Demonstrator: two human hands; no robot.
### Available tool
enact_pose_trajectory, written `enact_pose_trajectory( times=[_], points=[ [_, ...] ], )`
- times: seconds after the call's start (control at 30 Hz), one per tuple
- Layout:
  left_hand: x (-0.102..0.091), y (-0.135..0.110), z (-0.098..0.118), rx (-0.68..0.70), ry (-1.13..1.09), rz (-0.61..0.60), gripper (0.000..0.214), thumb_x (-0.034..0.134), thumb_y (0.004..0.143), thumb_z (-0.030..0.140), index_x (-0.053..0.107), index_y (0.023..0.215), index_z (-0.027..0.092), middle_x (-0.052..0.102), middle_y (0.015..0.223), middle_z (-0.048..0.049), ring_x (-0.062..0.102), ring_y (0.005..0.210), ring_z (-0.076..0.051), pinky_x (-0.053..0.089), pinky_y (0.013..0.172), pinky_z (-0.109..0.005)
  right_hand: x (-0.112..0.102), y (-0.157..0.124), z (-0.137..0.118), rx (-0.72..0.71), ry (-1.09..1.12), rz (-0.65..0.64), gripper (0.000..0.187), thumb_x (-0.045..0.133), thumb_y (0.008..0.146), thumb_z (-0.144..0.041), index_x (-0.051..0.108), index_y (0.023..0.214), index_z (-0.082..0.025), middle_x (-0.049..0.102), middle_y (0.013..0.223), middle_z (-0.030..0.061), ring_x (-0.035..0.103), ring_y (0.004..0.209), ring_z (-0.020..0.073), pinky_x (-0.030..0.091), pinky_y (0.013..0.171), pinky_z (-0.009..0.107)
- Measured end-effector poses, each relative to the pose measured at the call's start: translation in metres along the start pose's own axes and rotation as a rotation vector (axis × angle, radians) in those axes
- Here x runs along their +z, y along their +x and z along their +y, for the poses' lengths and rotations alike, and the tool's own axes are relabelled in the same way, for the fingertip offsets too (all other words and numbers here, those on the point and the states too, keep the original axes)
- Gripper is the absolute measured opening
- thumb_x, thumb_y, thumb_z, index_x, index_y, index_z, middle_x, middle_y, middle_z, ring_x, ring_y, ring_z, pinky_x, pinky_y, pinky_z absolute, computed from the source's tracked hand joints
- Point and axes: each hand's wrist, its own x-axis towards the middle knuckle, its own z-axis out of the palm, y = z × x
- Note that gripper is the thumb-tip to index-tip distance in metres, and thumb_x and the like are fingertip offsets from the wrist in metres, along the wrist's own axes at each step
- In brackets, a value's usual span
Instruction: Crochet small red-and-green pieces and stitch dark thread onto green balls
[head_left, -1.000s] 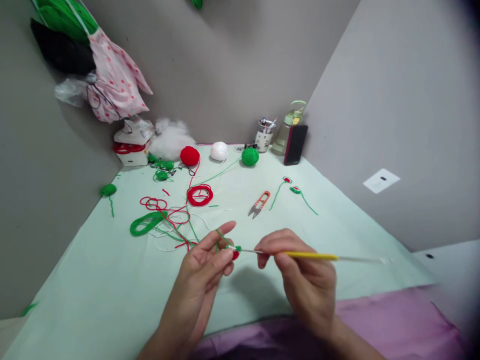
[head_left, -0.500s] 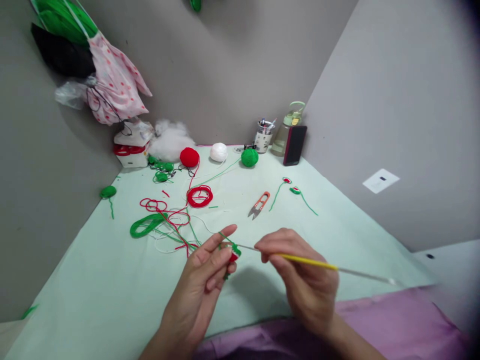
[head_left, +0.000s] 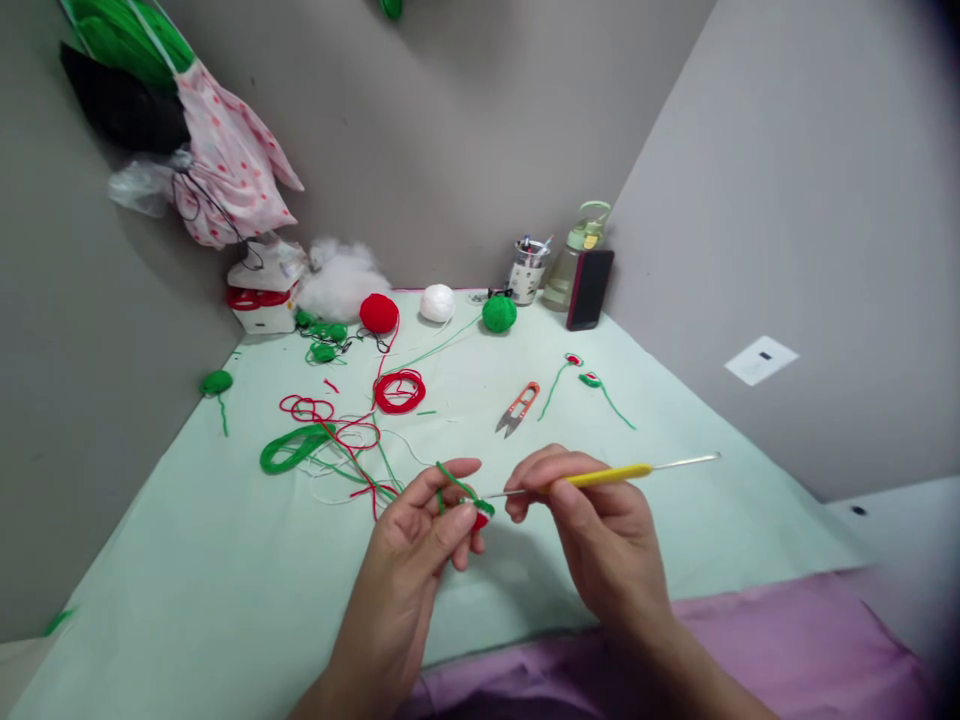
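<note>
Yellow hook (head_left: 611, 476) swung rear-up; right hand (head_left: 600, 515) pinches it, left hand (head_left: 427, 530) pinches crochet piece (head_left: 484, 513); cup (head_left: 526, 283) holds pens (head_left: 528, 246).

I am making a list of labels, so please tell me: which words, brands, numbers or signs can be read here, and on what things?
There are none that can be read.
Pen cup: dark marks, too small to make out.
White box: a small dark mark, too small to read.
Yellow-handled hook: no lettering visible at this size.
</note>
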Motion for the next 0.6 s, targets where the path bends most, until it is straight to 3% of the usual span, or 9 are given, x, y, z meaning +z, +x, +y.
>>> enact_pose_trajectory(
  times=[0.17,0.6],
  points=[
    [-0.0033,0.0024,-0.0027,-0.021,-0.029,-0.02,0.028,0.085,0.078,0.031,0.077,0.102,0.019,0.05,0.059,0.0075,0.04,0.05,-0.004,0.046,0.062,-0.02,0.001,-0.0025,-0.0009,0.01,-0.008,0.006,0.02,0.055,0.104,-0.026,0.075,0.104,-0.025,0.068,0.093,0.0025,0.07,0.08,0.0156,0.057,0.076,0.031],
    [-0.002,0.0036,-0.0034,-0.008,-0.024,-0.031,0.019,0.086,0.077,0.031,0.074,0.085,0.019,0.053,0.056,0.0072,0.042,0.05,-0.004,0.045,0.06,-0.018,0.0024,-0.0028,-0.0023,0.005,-0.053,0.001,0.02,0.054,0.104,-0.025,0.074,0.104,-0.026,0.069,0.092,0.0017,0.07,0.081,0.0151,0.058,0.076,0.03]
  ],
)
